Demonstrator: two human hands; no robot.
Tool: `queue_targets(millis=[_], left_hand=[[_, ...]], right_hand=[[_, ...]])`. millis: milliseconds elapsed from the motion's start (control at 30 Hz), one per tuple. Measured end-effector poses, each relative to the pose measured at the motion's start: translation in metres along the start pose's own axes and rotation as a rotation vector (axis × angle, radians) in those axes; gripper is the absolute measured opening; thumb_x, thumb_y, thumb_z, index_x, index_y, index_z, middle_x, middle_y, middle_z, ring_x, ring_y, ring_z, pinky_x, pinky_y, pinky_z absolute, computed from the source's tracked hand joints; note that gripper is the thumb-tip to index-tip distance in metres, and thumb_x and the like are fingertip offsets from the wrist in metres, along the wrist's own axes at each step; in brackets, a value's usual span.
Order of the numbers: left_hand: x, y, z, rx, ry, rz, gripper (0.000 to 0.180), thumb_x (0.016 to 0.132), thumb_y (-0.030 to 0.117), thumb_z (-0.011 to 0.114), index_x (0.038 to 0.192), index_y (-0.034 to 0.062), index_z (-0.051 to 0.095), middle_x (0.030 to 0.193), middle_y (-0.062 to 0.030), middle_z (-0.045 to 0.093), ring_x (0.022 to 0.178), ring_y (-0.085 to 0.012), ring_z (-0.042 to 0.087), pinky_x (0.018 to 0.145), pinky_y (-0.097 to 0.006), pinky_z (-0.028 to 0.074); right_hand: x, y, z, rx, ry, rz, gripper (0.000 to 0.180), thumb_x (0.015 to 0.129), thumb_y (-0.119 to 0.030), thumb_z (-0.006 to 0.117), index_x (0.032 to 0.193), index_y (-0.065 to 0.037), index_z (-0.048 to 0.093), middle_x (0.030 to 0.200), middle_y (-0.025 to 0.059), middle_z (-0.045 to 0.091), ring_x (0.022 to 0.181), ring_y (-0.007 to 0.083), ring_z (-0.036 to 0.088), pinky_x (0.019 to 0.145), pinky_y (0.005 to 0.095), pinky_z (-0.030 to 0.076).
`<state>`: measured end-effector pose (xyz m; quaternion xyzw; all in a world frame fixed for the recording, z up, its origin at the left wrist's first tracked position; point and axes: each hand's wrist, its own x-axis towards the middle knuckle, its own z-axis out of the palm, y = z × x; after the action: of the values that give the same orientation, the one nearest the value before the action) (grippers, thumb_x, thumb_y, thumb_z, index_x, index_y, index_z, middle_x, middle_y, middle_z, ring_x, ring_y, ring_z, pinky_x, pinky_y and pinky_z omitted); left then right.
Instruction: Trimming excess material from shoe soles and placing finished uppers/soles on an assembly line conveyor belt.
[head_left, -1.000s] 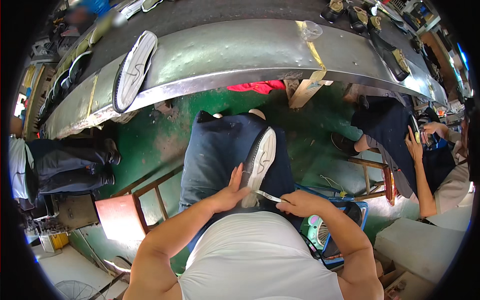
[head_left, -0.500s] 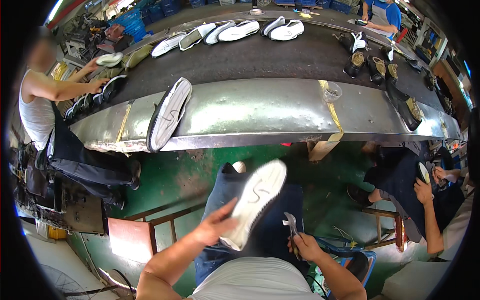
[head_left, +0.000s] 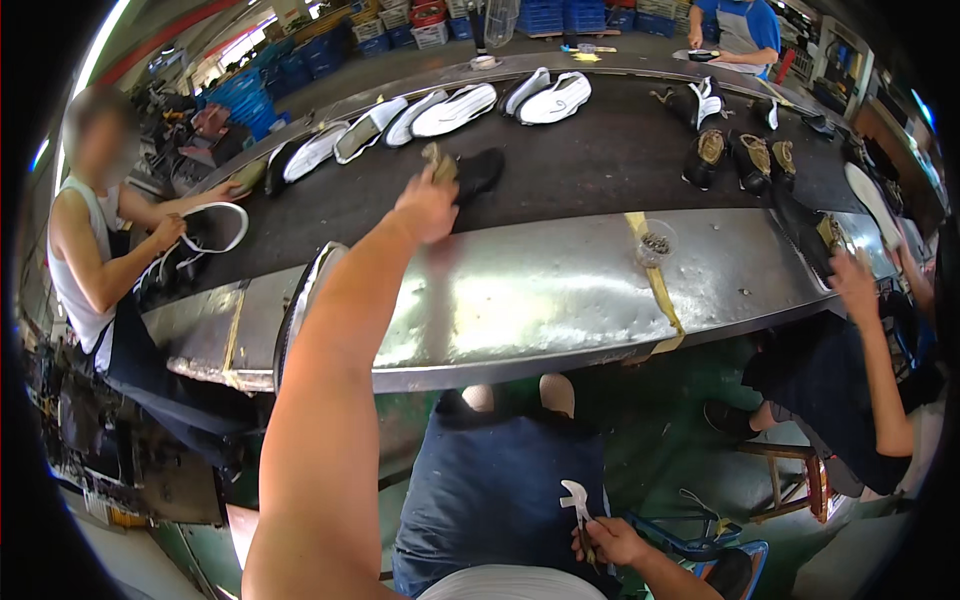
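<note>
Left hand [head_left: 427, 205] grips black shoe [head_left: 478, 170]; right hand [head_left: 610, 540] holds tool [head_left: 577, 500]

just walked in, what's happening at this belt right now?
A seated person stretches their left hand out over the dark conveyor belt to a black shoe lying on it. Their right hand rests by the lap, holding a small white-tipped hand tool. A white-soled shoe lies on the grey metal ledge beside the outstretched arm. More white and dark shoes sit along the belt, and other workers handle shoes on both sides.
</note>
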<state>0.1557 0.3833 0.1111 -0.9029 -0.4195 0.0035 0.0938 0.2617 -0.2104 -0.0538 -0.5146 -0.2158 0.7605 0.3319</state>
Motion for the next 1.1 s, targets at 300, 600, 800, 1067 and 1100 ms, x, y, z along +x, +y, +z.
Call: queue_targets(millis=[300,600,800,1067,1100], left_hand=[[-0.063,-0.084,-0.041,0.126,-0.124,-0.194,0.083,0.078,0.040,0.075,0.148,0.0094,0.043,0.146,-0.0204,0.049,0.137,-0.0361,0.045,0.109,-0.053,0.038],[-0.175,-0.131,-0.068,-1.284,-0.364,-0.401,0.066,0.086,0.034,0.076,0.138,0.0002,0.054,0.112,-0.0100,0.070,0.095,-0.0216,0.069,0.086,-0.038,0.056],[-0.315,-0.005,-0.041,-2.032,-0.169,-0.106,0.072,0.085,0.024,0.079,0.146,0.0032,0.046,0.111,-0.0076,0.070,0.094,-0.0169,0.067,0.089,-0.030,0.054],[-0.422,0.143,0.062,-2.045,-0.045,-0.296,0.064,0.093,0.008,0.070,0.151,0.0107,0.042,0.142,-0.0076,0.048,0.125,-0.0128,0.047,0.106,-0.031,0.040],[-0.422,0.140,0.053,-2.122,-0.077,-0.284,0.061,0.093,0.012,0.070,0.149,0.0099,0.043,0.138,-0.0086,0.050,0.126,-0.0163,0.047,0.108,-0.032,0.038]], right_hand=[[0.001,-0.003,-0.010,0.054,0.015,0.008,0.042,0.109,-0.031,0.033,0.117,0.003,0.058,0.098,0.0107,0.069,0.084,0.0171,0.068,0.068,0.0279,0.052],[-0.002,0.007,0.000,-0.018,0.073,0.013,0.042,0.109,-0.032,0.034,0.114,0.002,0.059,0.095,0.0111,0.070,0.074,0.0149,0.066,0.054,0.0252,0.047],[-0.009,0.009,0.017,-0.146,0.203,-0.026,0.026,0.103,-0.023,0.051,0.114,0.000,0.060,0.093,0.0088,0.068,0.075,0.0153,0.066,0.065,0.0291,0.052],[-0.055,-0.059,0.092,-0.342,0.243,-0.129,0.027,0.097,-0.015,0.058,0.122,-0.004,0.057,0.088,0.0037,0.065,0.076,0.0117,0.062,0.071,0.0276,0.051],[-0.055,-0.066,0.099,-0.538,0.225,-0.223,0.029,0.098,-0.015,0.057,0.124,-0.003,0.057,0.088,0.0050,0.067,0.079,0.0141,0.064,0.074,0.0289,0.052]])
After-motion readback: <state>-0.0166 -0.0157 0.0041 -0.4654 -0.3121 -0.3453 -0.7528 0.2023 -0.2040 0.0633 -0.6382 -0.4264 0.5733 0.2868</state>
